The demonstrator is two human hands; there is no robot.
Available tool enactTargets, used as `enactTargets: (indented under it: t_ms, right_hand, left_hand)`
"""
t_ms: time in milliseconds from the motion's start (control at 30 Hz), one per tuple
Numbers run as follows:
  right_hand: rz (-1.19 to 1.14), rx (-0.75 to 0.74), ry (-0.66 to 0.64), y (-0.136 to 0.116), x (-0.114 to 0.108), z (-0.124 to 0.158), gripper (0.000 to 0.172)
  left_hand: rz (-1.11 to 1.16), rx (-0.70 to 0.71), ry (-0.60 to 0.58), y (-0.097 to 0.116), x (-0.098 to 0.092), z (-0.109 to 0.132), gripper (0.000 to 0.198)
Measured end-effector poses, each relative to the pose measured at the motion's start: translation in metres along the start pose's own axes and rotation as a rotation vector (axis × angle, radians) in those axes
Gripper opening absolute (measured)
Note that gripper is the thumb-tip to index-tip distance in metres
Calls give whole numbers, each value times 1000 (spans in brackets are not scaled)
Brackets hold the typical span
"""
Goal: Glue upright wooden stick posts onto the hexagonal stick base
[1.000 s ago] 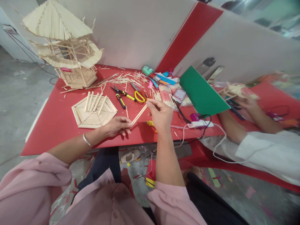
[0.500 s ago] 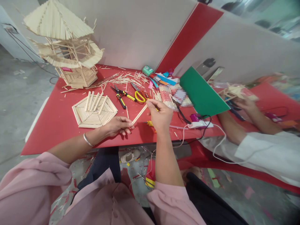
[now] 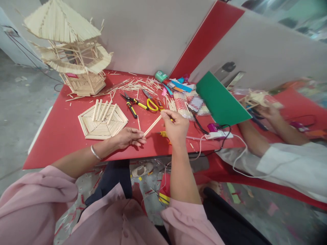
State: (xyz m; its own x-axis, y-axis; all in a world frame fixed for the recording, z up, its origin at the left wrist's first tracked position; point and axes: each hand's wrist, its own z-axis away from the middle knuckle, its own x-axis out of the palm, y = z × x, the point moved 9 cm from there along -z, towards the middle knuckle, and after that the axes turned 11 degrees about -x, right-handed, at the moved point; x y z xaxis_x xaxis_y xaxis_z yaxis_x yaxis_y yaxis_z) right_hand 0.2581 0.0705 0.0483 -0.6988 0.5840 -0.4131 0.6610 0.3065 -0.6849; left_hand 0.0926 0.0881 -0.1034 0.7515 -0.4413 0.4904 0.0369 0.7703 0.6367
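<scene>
Between my two hands slants a thin bundle of wooden sticks [image 3: 152, 125], lifted above the red tabletop. Its lower end is pinched in the fingertips of my left hand [image 3: 131, 136], and its upper end is in the closed fingers of my right hand [image 3: 176, 127]. Left of my left hand lies a hexagonal stick panel [image 3: 103, 124], with several short stick pieces standing up from it. A yellow glue gun [image 3: 163, 134] lies partly hidden under my right wrist. Pliers [image 3: 131, 106] and yellow-handled scissors [image 3: 151, 103] lie beyond my hands.
A tiered stick pagoda [image 3: 76, 64] stands at the back left. Loose sticks [image 3: 139, 85], packs of sticks [image 3: 182, 103] and a green board [image 3: 221, 100] line the back. A power strip [image 3: 218, 135] with cords sits at right, near another person's arm [image 3: 255, 139].
My hands have barely moved; both keep hold of the sticks. The right hand has shifted very slightly to the right.
</scene>
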Motion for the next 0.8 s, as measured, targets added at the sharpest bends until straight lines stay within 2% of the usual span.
enactTargets:
  t_ms: [267, 600, 800]
  right_hand:
    - [104, -127, -51, -17, -7, -4, 16]
    - [207, -175, -136, -27, -8, -7, 19]
    - [234, -203, -145, -34, -11, -9, 17]
  left_hand:
    - [10, 46, 17, 0, -5, -4, 9]
    - [39, 38, 13, 0, -2, -1, 9]
    - [52, 43, -23, 2, 2, 1, 11]
